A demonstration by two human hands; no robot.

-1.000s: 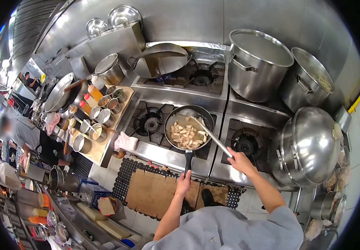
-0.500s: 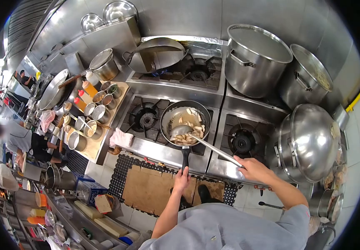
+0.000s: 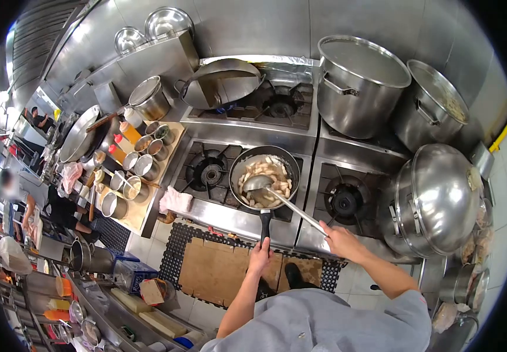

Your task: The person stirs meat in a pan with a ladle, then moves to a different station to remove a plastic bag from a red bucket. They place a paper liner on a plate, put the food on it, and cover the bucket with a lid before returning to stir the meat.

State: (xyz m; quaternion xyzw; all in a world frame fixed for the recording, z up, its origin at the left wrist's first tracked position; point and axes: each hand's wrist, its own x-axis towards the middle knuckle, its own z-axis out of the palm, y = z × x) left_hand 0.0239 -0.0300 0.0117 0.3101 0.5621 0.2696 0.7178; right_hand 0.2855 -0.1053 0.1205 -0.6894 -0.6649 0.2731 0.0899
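Observation:
A dark frying pan (image 3: 295,164) rests on a burner of the steel stove, with pale sliced pieces (image 3: 276,168) in light sauce inside. My left hand (image 3: 260,256) is closed around its black handle. A steel ladle (image 3: 258,183) has its bowl down among the pieces at the pan's left side. My right hand (image 3: 341,242) grips the end of the ladle's long handle, right of the pan and near the stove's front edge.
Tall steel pots (image 3: 356,94) stand behind on the right, and a large domed lid (image 3: 446,199) at the right. A wok (image 3: 221,88) sits at the back. Left are a board with small containers (image 3: 146,166), a pink cloth (image 3: 175,200) and a person (image 3: 30,193).
The ladle and my right hand have shifted slightly left, and the pieces lie more spread across the pan. The view has also shifted a little. Both hands keep their hold.

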